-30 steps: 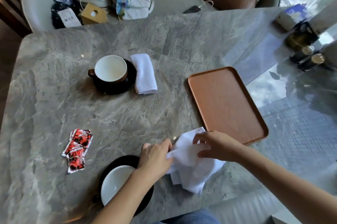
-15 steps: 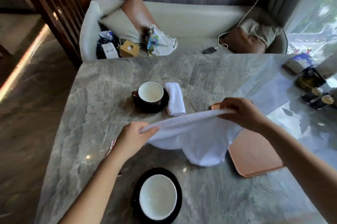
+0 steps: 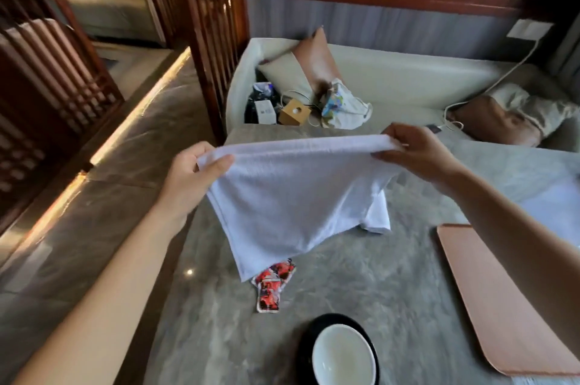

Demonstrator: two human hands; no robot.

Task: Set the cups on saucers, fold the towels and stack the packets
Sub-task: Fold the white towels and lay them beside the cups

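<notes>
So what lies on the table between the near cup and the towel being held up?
The red packets, their far end hidden behind the lowest corner of the towel, as the head view shows.

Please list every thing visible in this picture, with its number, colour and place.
held towel: one, white, in the air between both hands
second towel: one, white, on the table behind it, mostly hidden
packets: several, red and white, on the table, partly hidden by the held towel
cup: one, white inside, on the saucer
saucer: one, black, near table edge
tray: one, orange-brown, table's right side
table: one, grey marble, foreground
sofa: one, cream, behind the table
left hand: one, pinches the held towel's left corner
right hand: one, pinches its right corner
</notes>
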